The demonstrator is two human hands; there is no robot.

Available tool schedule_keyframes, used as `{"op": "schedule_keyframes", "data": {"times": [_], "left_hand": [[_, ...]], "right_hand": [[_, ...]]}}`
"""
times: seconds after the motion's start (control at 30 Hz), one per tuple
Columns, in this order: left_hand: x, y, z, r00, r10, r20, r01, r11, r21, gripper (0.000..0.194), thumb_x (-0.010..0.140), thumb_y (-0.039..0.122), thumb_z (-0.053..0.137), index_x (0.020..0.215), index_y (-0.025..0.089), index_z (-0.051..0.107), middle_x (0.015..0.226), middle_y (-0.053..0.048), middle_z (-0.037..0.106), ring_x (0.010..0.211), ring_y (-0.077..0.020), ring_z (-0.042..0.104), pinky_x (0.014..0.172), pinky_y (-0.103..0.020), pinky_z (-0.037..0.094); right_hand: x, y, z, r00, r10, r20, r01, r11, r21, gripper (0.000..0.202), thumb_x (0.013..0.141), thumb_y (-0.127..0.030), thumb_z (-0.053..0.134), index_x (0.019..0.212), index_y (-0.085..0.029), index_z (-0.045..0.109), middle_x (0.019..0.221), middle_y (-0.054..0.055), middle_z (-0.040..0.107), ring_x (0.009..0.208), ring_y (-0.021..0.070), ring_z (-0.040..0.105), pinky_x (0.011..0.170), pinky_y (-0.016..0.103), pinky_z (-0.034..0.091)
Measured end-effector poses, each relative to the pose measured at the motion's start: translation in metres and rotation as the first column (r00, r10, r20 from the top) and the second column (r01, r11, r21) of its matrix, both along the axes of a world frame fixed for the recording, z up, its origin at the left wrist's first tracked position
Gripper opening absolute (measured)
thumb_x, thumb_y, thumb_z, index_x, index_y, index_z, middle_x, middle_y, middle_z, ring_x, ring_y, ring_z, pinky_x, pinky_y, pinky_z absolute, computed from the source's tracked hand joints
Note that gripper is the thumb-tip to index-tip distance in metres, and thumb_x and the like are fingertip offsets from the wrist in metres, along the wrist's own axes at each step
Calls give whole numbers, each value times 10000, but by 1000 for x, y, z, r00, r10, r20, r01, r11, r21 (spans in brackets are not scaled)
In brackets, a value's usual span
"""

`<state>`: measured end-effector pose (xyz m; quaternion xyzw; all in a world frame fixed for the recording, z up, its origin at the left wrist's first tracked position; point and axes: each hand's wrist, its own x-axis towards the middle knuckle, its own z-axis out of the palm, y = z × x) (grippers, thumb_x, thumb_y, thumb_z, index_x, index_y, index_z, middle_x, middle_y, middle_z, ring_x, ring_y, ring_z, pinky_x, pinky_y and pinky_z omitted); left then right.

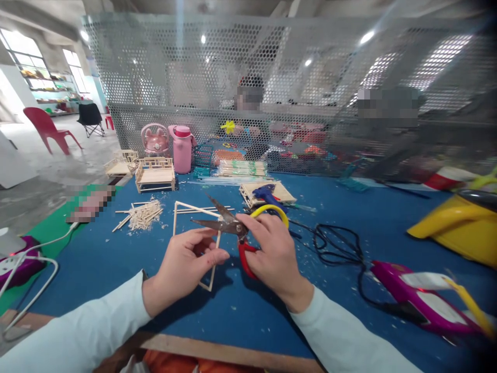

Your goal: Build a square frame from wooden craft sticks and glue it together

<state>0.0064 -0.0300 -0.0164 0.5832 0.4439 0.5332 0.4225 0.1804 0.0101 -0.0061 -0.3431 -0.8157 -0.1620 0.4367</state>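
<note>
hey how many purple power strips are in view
2: one power strip at the left edge, partly cut off, and another power strip to the right of the right hand.

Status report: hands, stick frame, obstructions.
Left hand holding stick frame. Right hand on scissors, opened. Blue glue gun beyond right hand, apart from scissors.

Head-worn view, forward and down
</note>
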Motion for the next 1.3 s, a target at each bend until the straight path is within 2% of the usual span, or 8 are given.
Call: {"op": "schedule_keyframes", "data": {"times": [0.2,0.43,0.73,1.0,1.3], "left_hand": [[1,-1,1,999,16,30,-16,1000,3,265,621,286,733,807,111,662,628,-16,625,528,-97,566,517,-194,475],[2,-3,3,996,-47,81,47,999,4,304,632,265,733,888,122,651,605,5,619,519,-86,576,499,-172,464],[2,-3,3,989,-50,140,58,997,-53,273,611,247,742,812,115,613,569,15,595,515,-105,588,507,-195,471],[1,-1,-1,982,-97,162,105,993,-47,293,652,275,723,876,127,607,590,8,615,539,-117,609,536,-209,492],[2,0,-3,977,-116,177,126,991,-46,315,657,278,720,921,131,629,607,8,617,550,-108,611,545,-199,503]], "right_hand": [[0,-1,1,1000,5,-5,-5,999,44,362,720,-96,497,1060,-176,594,735,41,515,717,191,502,634,322,431],[1,-2,1,1000,0,-6,0,996,87,383,710,-85,492,1069,-167,600,727,39,500,693,181,483,619,315,425],[2,-3,1,1000,-9,19,8,998,63,397,720,-65,472,1077,-160,614,696,34,536,664,166,505,596,287,438],[2,-3,1,999,-3,41,2,999,41,371,739,-92,492,1082,-150,620,721,45,602,650,157,543,590,273,447],[5,-3,2,998,56,38,-56,998,9,357,747,-54,477,1071,-127,607,667,38,584,595,143,534,546,258,450]]}}
